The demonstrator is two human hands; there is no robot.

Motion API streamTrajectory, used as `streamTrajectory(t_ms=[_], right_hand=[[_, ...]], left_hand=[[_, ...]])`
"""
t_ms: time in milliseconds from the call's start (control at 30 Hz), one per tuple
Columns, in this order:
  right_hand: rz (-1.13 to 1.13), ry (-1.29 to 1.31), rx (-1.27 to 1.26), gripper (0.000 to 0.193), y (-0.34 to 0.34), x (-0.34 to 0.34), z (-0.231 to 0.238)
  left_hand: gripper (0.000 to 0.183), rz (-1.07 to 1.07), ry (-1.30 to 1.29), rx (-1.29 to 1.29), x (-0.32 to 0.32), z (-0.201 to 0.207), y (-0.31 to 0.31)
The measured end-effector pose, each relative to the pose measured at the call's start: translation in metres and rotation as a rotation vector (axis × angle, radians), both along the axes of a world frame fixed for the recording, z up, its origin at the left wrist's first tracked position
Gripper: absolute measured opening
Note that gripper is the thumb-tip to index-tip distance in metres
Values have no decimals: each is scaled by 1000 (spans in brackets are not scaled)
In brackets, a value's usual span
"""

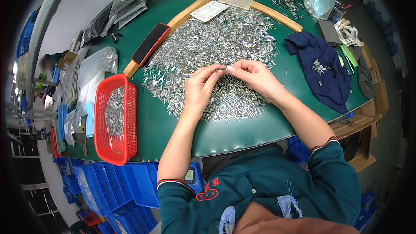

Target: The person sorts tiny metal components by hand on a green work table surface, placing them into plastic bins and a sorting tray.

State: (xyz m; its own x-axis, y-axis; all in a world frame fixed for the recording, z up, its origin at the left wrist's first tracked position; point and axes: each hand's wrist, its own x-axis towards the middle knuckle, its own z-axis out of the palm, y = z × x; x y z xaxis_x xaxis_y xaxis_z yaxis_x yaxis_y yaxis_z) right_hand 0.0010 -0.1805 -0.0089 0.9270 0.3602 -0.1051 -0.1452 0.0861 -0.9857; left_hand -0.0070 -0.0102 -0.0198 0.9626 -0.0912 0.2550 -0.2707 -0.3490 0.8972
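A wide heap of small, shiny metal pins (208, 39) is spread over the green tabletop (164, 130). Above the near part of this heap my two hands meet, fingertips almost touching. My left hand (200, 87) is closed in a pinch, and my right hand (256, 78) pinches close beside it. A small metal piece shows between the fingertips, too little of it visible to name for certain. To the left, a red plastic basket (99, 123) holds more of the metal pins.
Wooden strips (277, 16) bound the heap's far side, with paper slips (209, 11) and a red-edged phone (150, 43) on or against them. A navy cloth (318, 67) bearing a few pins lies right. Blue bins (141, 184) stand below the table's left edge; plastic bags (320, 2) lie far right.
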Motion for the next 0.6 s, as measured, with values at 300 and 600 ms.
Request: streamTrajectory(t_ms=[300,600], right_hand=[[-30,98,61,26,-2,-6,14],[-75,-14,101,27,0,-9,14]], left_hand=[[20,-22,-191,102,-9,11,-13],[25,-146,148,-396,-8,7,-10]])
